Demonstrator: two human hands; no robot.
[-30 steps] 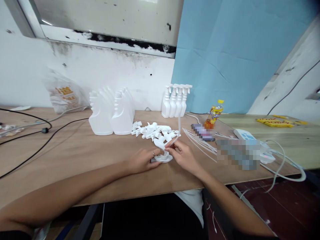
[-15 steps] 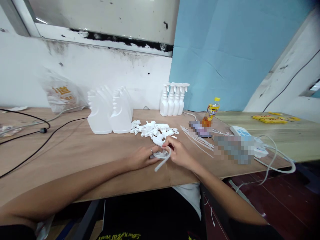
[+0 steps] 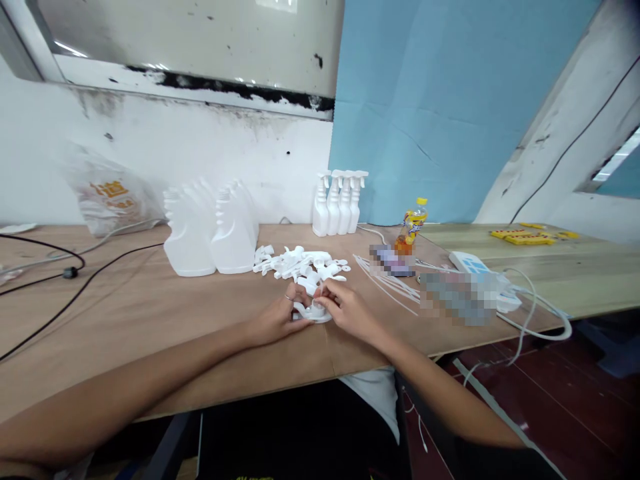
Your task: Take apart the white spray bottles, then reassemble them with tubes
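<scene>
The left hand (image 3: 280, 317) is gripping a white spray head (image 3: 317, 316) low at the table (image 3: 175, 333), probably steadying it for the right hand (image 3: 350, 311). That hand is curling over the head's top; its fingers are covering the spot, so I cannot tell what they are gripping. A pile of white parts (image 3: 300, 261) is lying just beyond, and thin tubes (image 3: 389, 281) to the right, seemingly for easy reach. Bottles (image 3: 233, 245) are standing close together farther back, likely saving room.
</scene>
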